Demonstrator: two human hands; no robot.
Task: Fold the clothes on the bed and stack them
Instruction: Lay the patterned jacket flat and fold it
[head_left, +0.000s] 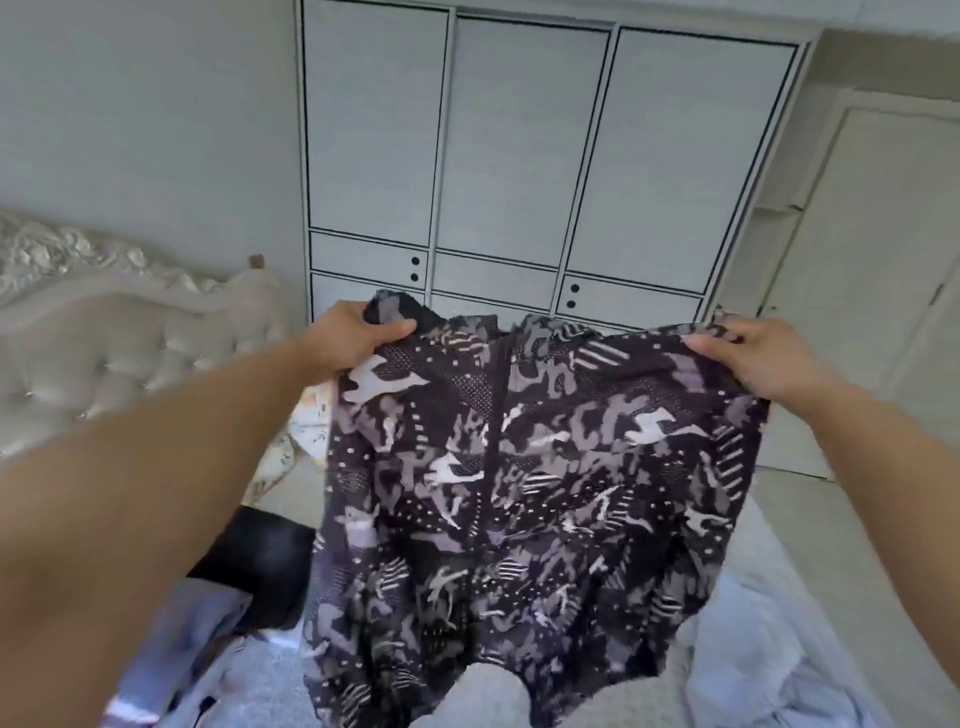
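A dark patterned garment (519, 493), black with grey and white shapes, hangs spread out in front of me above the bed (291, 670). My left hand (358, 338) grips its upper left corner, thumb on the near side. My right hand (753, 358) grips its upper right corner the same way. The cloth hangs down and hides much of the bed below. A black garment (260, 571) lies on the bed at the left, and a pale blue garment (192, 639) lies beside it. More pale blue cloth (769, 660) is bunched at the lower right.
A tufted cream headboard (119, 353) stands at the left. A white wardrobe (519, 171) with several doors and drawers fills the far wall. A door (878, 270) is at the right. A floral-printed cloth (301, 436) lies near the headboard.
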